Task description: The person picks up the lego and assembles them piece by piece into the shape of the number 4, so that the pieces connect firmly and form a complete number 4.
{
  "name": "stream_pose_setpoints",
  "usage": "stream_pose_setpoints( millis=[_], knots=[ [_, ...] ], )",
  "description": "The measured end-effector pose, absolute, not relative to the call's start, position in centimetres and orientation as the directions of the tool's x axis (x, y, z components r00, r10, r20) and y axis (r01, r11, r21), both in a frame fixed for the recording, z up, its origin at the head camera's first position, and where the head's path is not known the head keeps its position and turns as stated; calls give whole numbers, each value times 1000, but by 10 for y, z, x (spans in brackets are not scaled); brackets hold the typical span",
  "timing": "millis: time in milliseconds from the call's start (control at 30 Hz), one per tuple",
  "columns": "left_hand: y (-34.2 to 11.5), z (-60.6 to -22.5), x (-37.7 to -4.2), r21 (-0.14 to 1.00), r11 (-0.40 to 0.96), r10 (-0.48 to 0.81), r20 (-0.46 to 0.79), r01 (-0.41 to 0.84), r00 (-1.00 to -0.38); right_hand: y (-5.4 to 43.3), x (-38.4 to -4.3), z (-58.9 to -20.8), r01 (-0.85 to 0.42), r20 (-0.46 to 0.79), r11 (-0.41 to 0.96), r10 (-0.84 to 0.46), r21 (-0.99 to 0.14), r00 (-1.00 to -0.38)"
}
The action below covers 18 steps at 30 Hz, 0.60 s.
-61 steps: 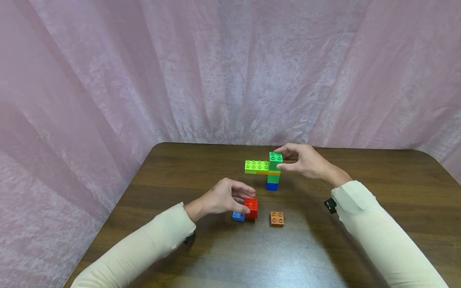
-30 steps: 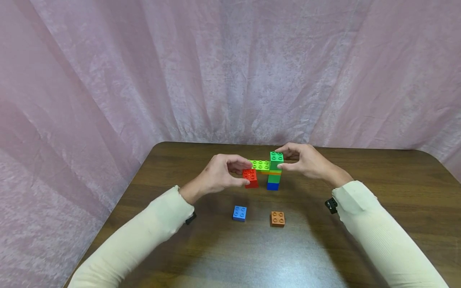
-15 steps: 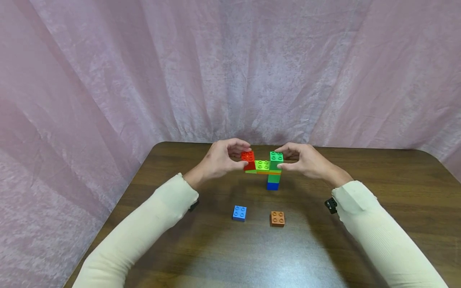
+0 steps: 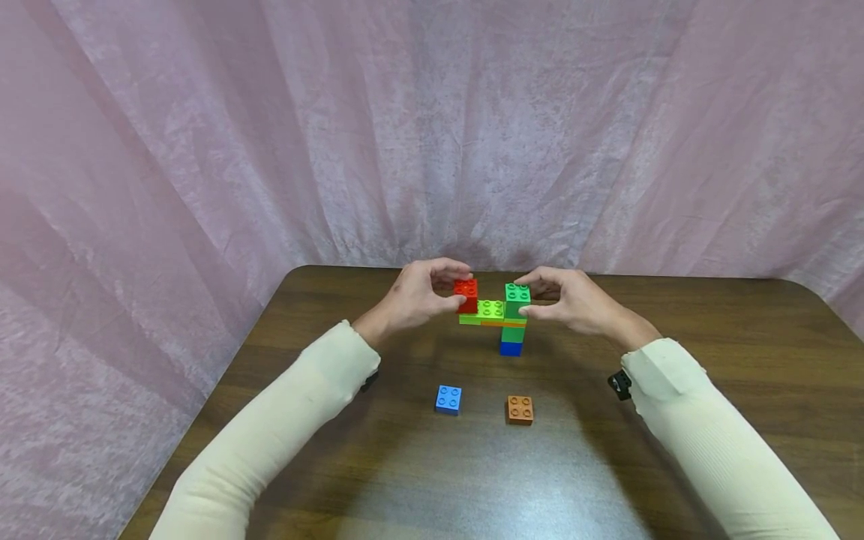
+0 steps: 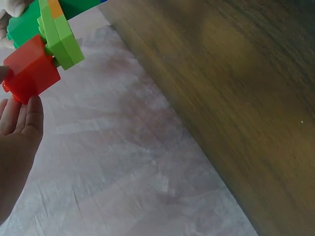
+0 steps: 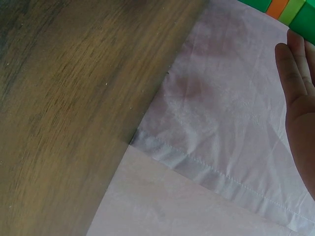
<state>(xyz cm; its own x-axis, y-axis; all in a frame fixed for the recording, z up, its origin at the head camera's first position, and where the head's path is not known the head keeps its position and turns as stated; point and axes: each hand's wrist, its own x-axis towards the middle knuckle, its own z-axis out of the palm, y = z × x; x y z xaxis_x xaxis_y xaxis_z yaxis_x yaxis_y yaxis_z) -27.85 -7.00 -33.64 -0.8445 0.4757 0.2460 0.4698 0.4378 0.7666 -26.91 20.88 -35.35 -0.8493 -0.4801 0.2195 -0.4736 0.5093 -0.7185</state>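
Note:
My left hand [image 4: 420, 296] pinches a red building brick [image 4: 466, 297] between thumb and fingers. The red brick stands over the left end of a lime brick [image 4: 490, 309]; in the left wrist view it meets the lime studs, but whether it is pressed fully down I cannot tell. At the lime brick's right end, my right hand [image 4: 567, 304] grips a green brick [image 4: 517, 297] on top of the stack. Below the lime brick come a thin orange piece [image 4: 502, 324], another green brick [image 4: 513, 334] and a dark blue brick [image 4: 511, 349] on the table.
A light blue brick [image 4: 448, 400] and a brown-orange brick [image 4: 520, 410] lie on the wooden table [image 4: 432, 480] in front of the stack. Pink curtain [image 4: 432, 135] hangs behind the table's far edge and along its left side.
My left hand has lifted the red brick from beside the light blue brick and carried it up and away onto the lime brick's left end. The right hand has stayed at the green brick.

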Motion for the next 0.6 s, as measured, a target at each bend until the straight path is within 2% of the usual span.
stream_pose_setpoints(
  millis=[233,600],
  knots=[
    [-67,-339,-279,779,424,479,239,461,-845,209,-271,-356,-479,222,515,-482,-711,-848],
    [-64,-345,-280,734,427,517,281,528,-809,209,-272,-356,-466,201,521,-485,-716,-851]
  ],
)
